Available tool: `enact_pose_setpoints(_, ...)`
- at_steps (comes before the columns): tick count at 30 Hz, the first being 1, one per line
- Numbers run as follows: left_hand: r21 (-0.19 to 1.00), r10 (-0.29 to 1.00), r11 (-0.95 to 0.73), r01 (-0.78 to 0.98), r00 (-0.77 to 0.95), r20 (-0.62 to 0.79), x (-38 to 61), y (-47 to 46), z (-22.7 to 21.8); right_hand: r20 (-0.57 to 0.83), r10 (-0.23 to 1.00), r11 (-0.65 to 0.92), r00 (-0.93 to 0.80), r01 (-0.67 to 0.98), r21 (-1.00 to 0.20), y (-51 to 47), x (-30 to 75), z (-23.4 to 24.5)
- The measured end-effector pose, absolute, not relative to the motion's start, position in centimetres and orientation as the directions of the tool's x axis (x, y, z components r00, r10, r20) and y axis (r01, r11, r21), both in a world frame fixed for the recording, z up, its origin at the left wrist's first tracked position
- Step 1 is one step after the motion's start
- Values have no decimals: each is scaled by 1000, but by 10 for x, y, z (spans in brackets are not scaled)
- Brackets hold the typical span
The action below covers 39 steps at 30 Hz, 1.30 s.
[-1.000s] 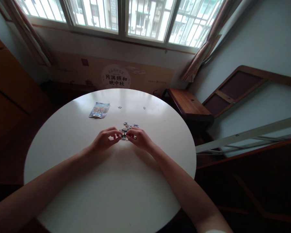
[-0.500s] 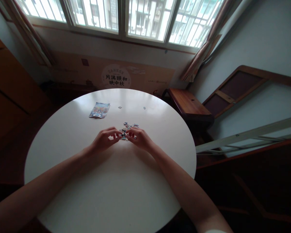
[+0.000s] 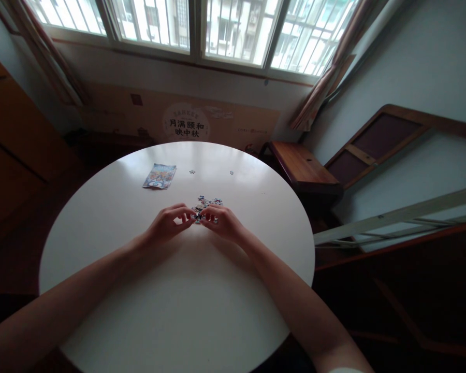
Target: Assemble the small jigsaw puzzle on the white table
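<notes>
A small cluster of jigsaw puzzle pieces point(image 3: 202, 201) lies on the white round table point(image 3: 171, 305), partly covered by my fingers. My left hand point(image 3: 171, 221) reaches it from the left, thumb and fingertips closed on a puzzle piece at the near side of the cluster. From the right, my right hand point(image 3: 222, 221) pinches at the same spot, its fingertips almost meeting the left ones. The dark-and-light puzzle piece point(image 3: 198, 215) between the two hands is small, and its exact outline is hard to make out.
A colourful printed sheet or packet point(image 3: 159, 176) lies toward the table's far left. Two loose pieces, a left one point(image 3: 192, 172) and a right one point(image 3: 231, 173), sit near the far edge. A wooden bench point(image 3: 303, 163) stands beyond the table at the right.
Both hands stay nearly in place, with only a slight shift of the fingertips around the puzzle piece. The cluster and the loose pieces have not visibly moved.
</notes>
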<state>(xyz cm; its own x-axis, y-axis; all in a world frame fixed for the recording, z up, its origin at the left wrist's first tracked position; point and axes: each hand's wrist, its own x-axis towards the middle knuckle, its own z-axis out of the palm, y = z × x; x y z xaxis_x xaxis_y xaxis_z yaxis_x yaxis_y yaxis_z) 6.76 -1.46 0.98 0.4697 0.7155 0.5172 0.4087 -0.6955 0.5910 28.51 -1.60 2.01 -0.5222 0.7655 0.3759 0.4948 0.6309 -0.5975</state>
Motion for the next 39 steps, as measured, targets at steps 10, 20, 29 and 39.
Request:
enact_pose_setpoints(10, 607, 725, -684, 405, 468, 505, 68, -14, 8, 377, 757, 638, -533, 480, -602, -16, 285, 21)
enact_pose_setpoints(20, 574, 757, -651, 497, 376, 534, 60, -9, 16, 373, 777, 618, -508, 496, -610, -15, 286, 22)
enact_pose_setpoints(29, 368, 849, -434, 823, 237, 472, 32, 16, 16, 391, 767, 633, -509, 497, -594, -15, 286, 18)
enact_pose_setpoints(39, 259, 876, -373, 891, 245, 416, 36, 10, 15, 387, 765, 634, -515, 496, -594, -14, 285, 19)
